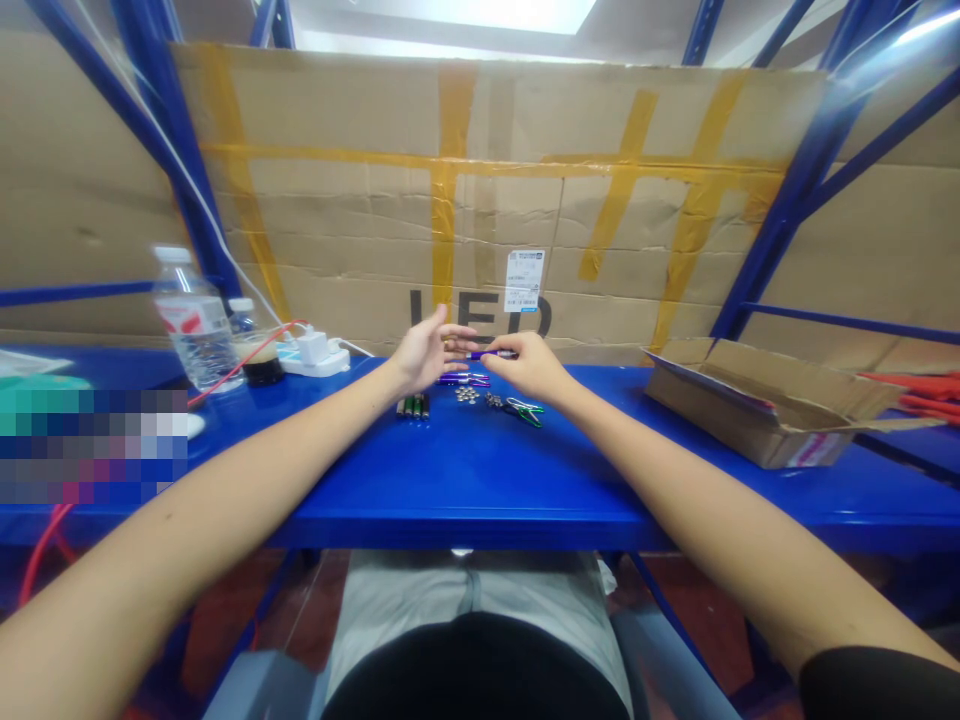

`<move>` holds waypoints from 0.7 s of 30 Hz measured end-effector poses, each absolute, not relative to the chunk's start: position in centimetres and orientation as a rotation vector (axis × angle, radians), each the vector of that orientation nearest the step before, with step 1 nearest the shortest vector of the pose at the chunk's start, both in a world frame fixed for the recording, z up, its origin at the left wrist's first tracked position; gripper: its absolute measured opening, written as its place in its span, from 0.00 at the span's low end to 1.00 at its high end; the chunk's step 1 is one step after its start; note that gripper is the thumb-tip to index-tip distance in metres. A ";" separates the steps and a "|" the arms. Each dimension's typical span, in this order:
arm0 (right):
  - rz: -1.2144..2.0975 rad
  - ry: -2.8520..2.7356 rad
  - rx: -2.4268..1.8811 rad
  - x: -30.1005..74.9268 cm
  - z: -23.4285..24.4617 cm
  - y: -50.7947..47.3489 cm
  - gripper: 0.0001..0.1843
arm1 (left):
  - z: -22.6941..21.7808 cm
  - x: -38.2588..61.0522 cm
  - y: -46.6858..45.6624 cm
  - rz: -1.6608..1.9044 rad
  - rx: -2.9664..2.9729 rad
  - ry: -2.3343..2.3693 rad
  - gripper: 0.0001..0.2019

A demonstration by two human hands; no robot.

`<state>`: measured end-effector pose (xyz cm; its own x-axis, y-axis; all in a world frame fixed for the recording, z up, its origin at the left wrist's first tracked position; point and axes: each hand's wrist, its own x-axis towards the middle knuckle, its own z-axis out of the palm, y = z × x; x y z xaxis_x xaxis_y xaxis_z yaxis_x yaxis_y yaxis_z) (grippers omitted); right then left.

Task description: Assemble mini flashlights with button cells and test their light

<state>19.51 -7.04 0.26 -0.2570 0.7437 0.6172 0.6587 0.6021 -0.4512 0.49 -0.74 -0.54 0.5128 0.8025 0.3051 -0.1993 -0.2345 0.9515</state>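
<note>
My right hand (529,362) is closed in a pinch around a small purple pen-like tube (480,354), held level above the blue table (480,470). My left hand (429,352) is open beside it, palm turned toward the tube's end, with a small brass-coloured part at the fingertips. Below the hands lie more purple tubes (463,379), a row of small green batteries (413,405), a cluster of small silver button cells (467,395) and green clips with metal rings (521,407).
Two water bottles (193,318) and a white power strip with charger (315,352) stand at the back left. An open cardboard box (757,400) lies at the right. A taped cardboard wall (480,200) and blue rack posts (795,190) close the back.
</note>
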 end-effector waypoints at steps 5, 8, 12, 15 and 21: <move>0.173 -2.029 -1.131 19.9 -0.5 -5.9 0.11 | -1.1 1.0 -0.7 0.991 1.965 0.739 0.09; 0.259 -2.069 -1.124 20.3 -1.1 -5.0 0.11 | -1.3 0.6 -0.4 0.915 2.081 0.757 0.09; 0.422 -2.064 -1.170 20.6 -2.0 -3.6 0.15 | -1.5 -0.4 0.6 0.890 2.229 0.841 0.10; 0.589 -2.026 -1.234 20.4 -2.7 -2.3 0.13 | -1.7 -0.9 1.3 0.856 2.406 0.976 0.10; 0.255 -2.090 -1.332 19.8 -3.2 -0.4 0.11 | -2.3 -1.3 2.0 0.784 2.630 1.191 0.10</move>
